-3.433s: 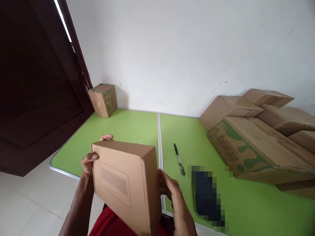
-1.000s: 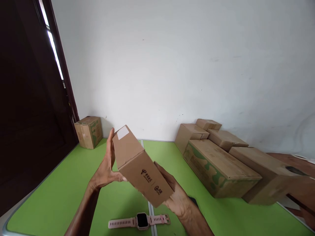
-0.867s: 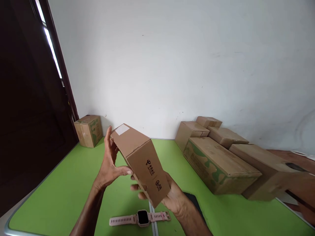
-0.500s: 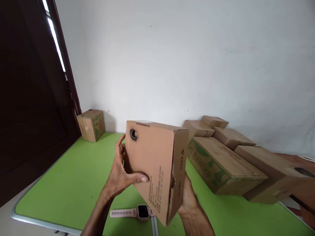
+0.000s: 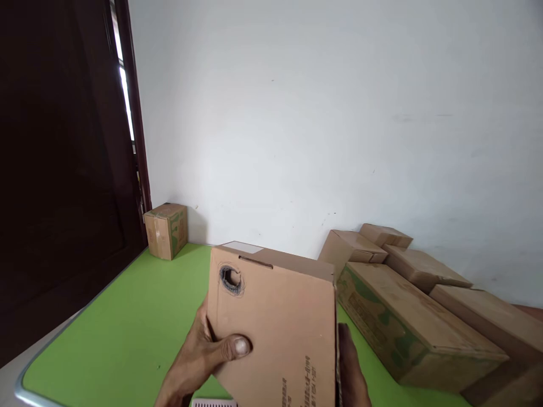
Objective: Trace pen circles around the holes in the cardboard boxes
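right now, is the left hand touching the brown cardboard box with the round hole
Touching. The head view shows it: the left hand has its thumb on the front of the box, below the hole, no visible gap.

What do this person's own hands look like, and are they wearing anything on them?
The left hand is ungloved, with a broad thumb and a short nail; no sleeve or wristband shows. The right hand is only partly visible, with no glove showing. Rings can't be ruled out.
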A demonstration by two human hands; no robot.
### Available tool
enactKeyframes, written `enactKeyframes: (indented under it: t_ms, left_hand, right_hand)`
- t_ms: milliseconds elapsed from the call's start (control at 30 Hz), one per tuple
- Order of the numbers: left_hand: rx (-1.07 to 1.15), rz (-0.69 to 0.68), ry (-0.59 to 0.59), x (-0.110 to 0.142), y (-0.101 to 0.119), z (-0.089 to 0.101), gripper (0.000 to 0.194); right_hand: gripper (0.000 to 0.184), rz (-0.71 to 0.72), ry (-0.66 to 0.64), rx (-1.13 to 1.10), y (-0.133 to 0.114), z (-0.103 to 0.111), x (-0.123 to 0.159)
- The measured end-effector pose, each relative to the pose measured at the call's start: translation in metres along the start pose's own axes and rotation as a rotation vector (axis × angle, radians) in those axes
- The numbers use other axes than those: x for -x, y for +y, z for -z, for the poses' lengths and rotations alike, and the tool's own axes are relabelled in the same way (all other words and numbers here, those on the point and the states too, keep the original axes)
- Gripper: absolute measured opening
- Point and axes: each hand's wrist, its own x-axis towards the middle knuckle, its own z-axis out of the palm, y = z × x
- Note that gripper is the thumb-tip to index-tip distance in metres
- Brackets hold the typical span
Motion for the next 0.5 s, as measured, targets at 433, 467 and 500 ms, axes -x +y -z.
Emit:
enactKeyframes:
  t_ms: [433,467,500]
  left_hand:
    - [-0.393,-0.243,0.147,-0.009,0.006,-0.020,0.117]
    - [-0.418,-0.246,0.155,-0.008,0.005,-0.021,0.116]
    - [-0.443,-0.255,0.163,-0.007,0.004,-0.022,0.115]
  right_hand:
    - [0.089,0.224,0.080,0.343,-0.024,-0.032,0.005]
    - [0.089,0.222,0.107,0.360,-0.026,-0.034,0.005]
    - [0.090,0.218,0.134,0.371,-0.027,-0.036,0.004]
